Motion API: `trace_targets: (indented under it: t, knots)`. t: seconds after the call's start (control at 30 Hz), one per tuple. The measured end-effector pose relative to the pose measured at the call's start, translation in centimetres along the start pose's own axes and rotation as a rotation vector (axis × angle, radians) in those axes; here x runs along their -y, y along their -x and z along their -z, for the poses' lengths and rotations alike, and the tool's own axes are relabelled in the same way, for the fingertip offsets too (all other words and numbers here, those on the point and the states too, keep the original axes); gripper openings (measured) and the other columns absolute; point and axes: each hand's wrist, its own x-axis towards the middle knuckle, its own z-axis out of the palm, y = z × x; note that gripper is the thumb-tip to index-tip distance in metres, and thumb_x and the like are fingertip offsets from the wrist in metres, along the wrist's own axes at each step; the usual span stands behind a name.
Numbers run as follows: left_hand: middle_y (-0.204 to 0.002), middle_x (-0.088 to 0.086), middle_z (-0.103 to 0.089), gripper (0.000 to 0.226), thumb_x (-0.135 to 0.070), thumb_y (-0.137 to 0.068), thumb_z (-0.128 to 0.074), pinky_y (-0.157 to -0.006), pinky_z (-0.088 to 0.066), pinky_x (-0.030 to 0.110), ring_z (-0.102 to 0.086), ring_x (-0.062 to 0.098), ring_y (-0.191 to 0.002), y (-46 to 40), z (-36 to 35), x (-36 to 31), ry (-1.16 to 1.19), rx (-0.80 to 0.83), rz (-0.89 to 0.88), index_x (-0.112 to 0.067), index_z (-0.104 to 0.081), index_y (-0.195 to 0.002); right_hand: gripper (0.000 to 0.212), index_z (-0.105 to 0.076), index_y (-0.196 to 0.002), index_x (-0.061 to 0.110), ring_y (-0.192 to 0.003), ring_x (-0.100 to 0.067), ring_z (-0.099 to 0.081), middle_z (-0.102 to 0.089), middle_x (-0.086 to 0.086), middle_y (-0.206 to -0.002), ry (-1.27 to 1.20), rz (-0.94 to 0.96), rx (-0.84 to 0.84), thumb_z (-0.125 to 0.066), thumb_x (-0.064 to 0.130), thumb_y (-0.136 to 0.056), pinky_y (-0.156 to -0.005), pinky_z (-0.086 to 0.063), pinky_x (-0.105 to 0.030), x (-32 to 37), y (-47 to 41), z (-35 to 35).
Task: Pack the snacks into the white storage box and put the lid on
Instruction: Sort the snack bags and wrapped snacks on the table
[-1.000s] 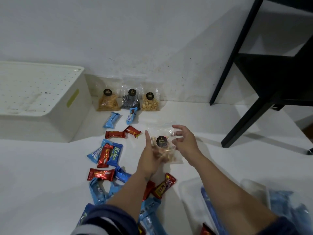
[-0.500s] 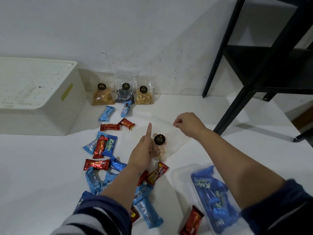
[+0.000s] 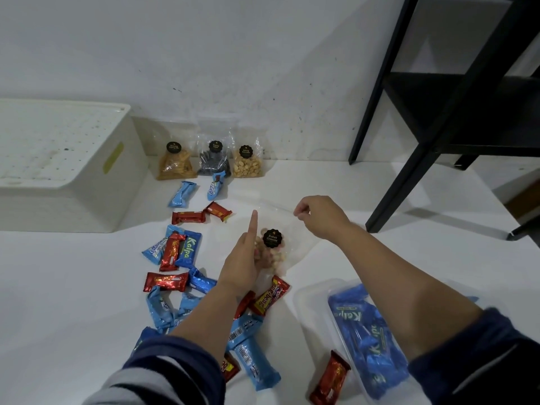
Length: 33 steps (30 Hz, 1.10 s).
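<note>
A clear bag of biscuits (image 3: 276, 252) with a black round label lies on the white surface in the middle. My left hand (image 3: 241, 261) grips its left side, index finger pointing up. My right hand (image 3: 317, 217) pinches the bag's clear top corner at the upper right. The white storage box (image 3: 73, 182) stands at the far left with its dotted lid (image 3: 52, 141) on. Three more clear snack bags (image 3: 214, 162) lean against the wall. Several blue and red wrapped bars (image 3: 178, 249) lie scattered left of and below my left hand.
A clear plastic tray (image 3: 309, 305) holding blue wrapped bars sits at the lower right, a red bar (image 3: 330, 378) beside it. A black shelf frame (image 3: 409, 159) stands at the right, its legs on the surface. A white wall runs behind.
My right hand has closed and shifted up and right, stretching the bag's top corner. The left hand stays on the bag. The view has tilted down, showing more of the tray.
</note>
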Motion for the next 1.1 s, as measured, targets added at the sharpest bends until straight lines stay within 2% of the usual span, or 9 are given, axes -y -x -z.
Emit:
trace_targets:
  t: [0.17, 0.23, 0.43, 0.53, 0.7, 0.83, 0.93, 1.03, 1.1]
  knots:
    - [-0.101, -0.002, -0.05, 0.119, -0.005, -0.081, -0.07, -0.084, -0.055, 0.042, -0.058, 0.016, -0.086, 0.0, -0.1, 0.3, 0.049, 0.009, -0.007, -0.059, 0.02, -0.138, 0.014, -0.073, -0.092, 0.013, -0.082, -0.013, -0.056, -0.06, 0.006, -0.08, -0.081, -0.061, -0.035, -0.06, 0.009, -0.088, -0.072, -0.045, -0.025, -0.3, -0.5, 0.0]
    - [-0.101, -0.002, -0.05, 0.119, -0.003, -0.08, -0.069, -0.083, -0.055, 0.042, -0.059, 0.017, -0.086, 0.0, -0.2, 0.3, 0.07, 0.005, -0.013, -0.059, 0.018, -0.139, 0.014, -0.073, -0.091, 0.012, -0.082, -0.014, -0.057, -0.057, 0.009, -0.074, -0.094, -0.074, -0.026, -0.06, 0.007, -0.087, -0.074, -0.048, -0.026, -0.4, -0.7, 0.0]
    - [-0.098, -0.005, -0.048, 0.116, -0.007, -0.084, -0.066, -0.085, -0.054, 0.04, -0.057, 0.013, -0.085, 0.0, -0.1, -0.3, 0.027, 0.004, -0.004, -0.061, 0.025, -0.133, 0.012, -0.07, -0.088, 0.026, -0.096, -0.017, -0.06, -0.061, 0.012, -0.088, -0.139, -0.049, -0.008, -0.06, 0.021, -0.084, -0.091, -0.05, -0.039, 0.1, -0.7, -0.4]
    - [-0.096, -0.007, -0.046, 0.114, -0.008, -0.085, -0.065, -0.086, -0.054, 0.039, -0.056, 0.012, -0.083, 0.0, 0.0, -0.5, 0.038, 0.015, 0.005, -0.061, 0.024, -0.134, 0.01, -0.072, -0.082, 0.025, -0.093, -0.015, -0.061, -0.057, 0.019, -0.074, -0.128, -0.034, -0.032, -0.063, 0.02, -0.083, -0.09, -0.05, -0.038, 0.5, -0.8, -0.5]
    - [-0.096, -0.006, -0.045, 0.115, -0.009, -0.085, -0.065, -0.085, -0.053, 0.039, -0.056, 0.013, -0.084, 0.3, 0.1, -0.7, 0.042, 0.017, 0.002, -0.062, 0.026, -0.132, 0.011, -0.074, -0.08, 0.021, -0.091, -0.015, -0.062, -0.059, 0.015, -0.074, -0.151, -0.072, -0.059, -0.065, 0.015, -0.083, -0.086, -0.052, -0.035, 0.7, -0.9, -0.7]
    - [-0.102, -0.002, -0.048, 0.117, -0.01, -0.084, -0.067, -0.087, -0.053, 0.041, -0.057, 0.015, -0.089, 0.4, 0.2, -1.0, 0.038, 0.015, 0.001, -0.059, 0.027, -0.132, 0.016, -0.065, -0.073, 0.033, -0.092, -0.015, -0.06, -0.055, 0.021, -0.073, -0.18, -0.073, -0.035, -0.06, 0.02, -0.082, -0.091, -0.049, -0.042, 1.1, -0.9, -0.9]
    - [-0.1, -0.003, -0.05, 0.117, -0.013, -0.083, -0.069, -0.088, -0.052, 0.04, -0.057, 0.013, -0.086, 0.2, 0.0, -0.8, 0.064, 0.043, 0.002, -0.062, 0.027, -0.13, 0.016, -0.065, -0.072, 0.032, -0.089, -0.014, -0.06, -0.058, 0.019, -0.074, -0.248, -0.052, -0.073, -0.06, 0.022, -0.084, -0.086, -0.052, -0.037, 1.3, -0.9, -1.0]
    - [-0.106, -0.007, -0.053, 0.108, -0.021, -0.086, -0.068, -0.09, -0.05, 0.022, -0.059, 0.001, -0.089, 0.3, 0.2, -1.7, 0.259, 0.017, 0.025, -0.046, 0.02, -0.143, 0.014, -0.069, -0.087, 0.021, -0.086, -0.013, -0.056, -0.055, 0.019, -0.077, -0.258, -0.049, -0.041, -0.056, 0.018, -0.09, -0.082, -0.049, -0.032, 1.3, -0.9, -1.0]
    - [-0.115, -0.012, -0.05, 0.082, -0.028, -0.091, -0.061, -0.089, -0.046, 0.018, -0.056, -0.003, -0.101, -0.1, 0.8, -2.8, 0.422, -0.103, 0.083, -0.03, -0.004, -0.151, 0.015, -0.065, -0.086, 0.023, -0.09, -0.015, -0.055, -0.053, 0.021, -0.078, -0.236, -0.06, 0.002, -0.052, 0.018, -0.092, -0.091, -0.048, -0.037, 1.2, -0.9, -1.2]
